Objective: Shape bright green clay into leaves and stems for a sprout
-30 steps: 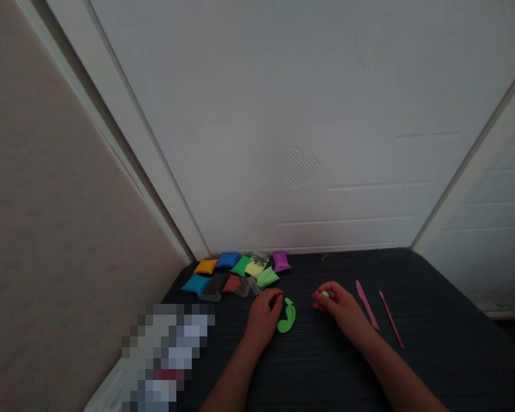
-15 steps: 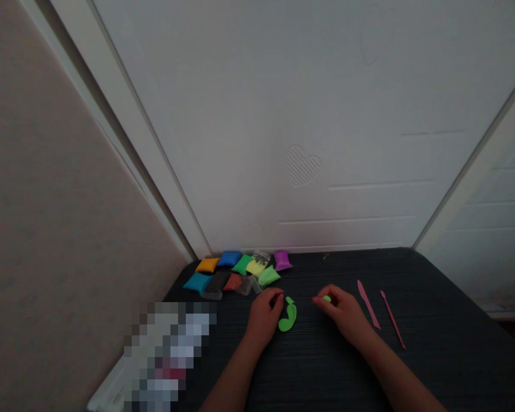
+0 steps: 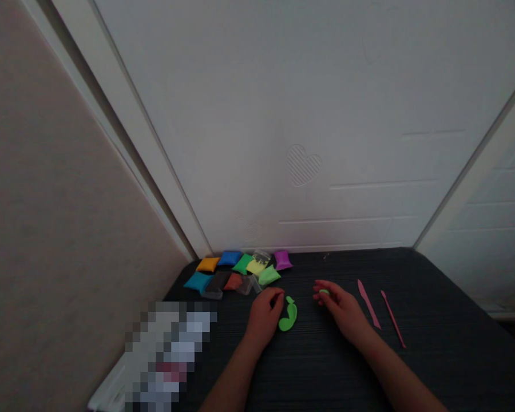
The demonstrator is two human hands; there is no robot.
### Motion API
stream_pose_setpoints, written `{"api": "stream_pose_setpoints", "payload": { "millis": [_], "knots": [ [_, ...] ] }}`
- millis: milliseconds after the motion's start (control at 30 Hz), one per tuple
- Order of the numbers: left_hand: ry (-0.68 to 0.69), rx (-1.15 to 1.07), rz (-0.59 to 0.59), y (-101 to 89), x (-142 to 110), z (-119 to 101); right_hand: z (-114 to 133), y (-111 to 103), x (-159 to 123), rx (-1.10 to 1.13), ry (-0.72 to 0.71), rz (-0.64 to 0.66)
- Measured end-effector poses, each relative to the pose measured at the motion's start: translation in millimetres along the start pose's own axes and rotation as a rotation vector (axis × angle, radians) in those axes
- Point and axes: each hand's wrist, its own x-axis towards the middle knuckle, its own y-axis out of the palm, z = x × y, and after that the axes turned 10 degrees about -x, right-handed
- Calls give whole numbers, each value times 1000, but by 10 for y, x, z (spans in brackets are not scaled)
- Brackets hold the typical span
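A curved piece of bright green modelling clay lies on the dark table, with a smaller green bit at its upper end. Just left of it rests my left hand, its fingers curled and thumb tip pressed to the forefinger; anything pinched there is hidden. Across from it, to the right of the clay, my right hand holds a small lump of green clay between thumb and fingers. The fingers partly cover this lump.
A pink modelling knife and a thin pink stick tool lie right of my right hand. Several coloured clay packets, including a purple one and a teal one, sit at the back left. A blurred-out item is at the near left.
My right hand's fingers have loosened and spread a little around the small green lump, which has shifted slightly left and up. My left hand and the clay on the table have stayed put.
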Motion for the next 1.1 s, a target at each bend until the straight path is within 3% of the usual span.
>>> {"api": "stream_pose_setpoints", "payload": {
  "millis": [133,300,533,767,967,1100],
  "knots": [
    [6,-6,3,-6,-4,-10,86,3,-29,82,51,1],
    [12,-13,-3,-17,-7,-26,95,-63,-27,-176,46,-136],
    [16,-17,-18,-13,-15,-37,26,-76,6,-186,-115,-90],
    [8,-10,-29,-24,-52,-43,81,18,-56,20,26,-11],
    [8,-22,-35,-37,-65,-44,95,-1,-73,-206,38,-39],
    [7,-32,-36,-43,-69,-44,44,-9,-61,-204,11,-97]
  ]
}}
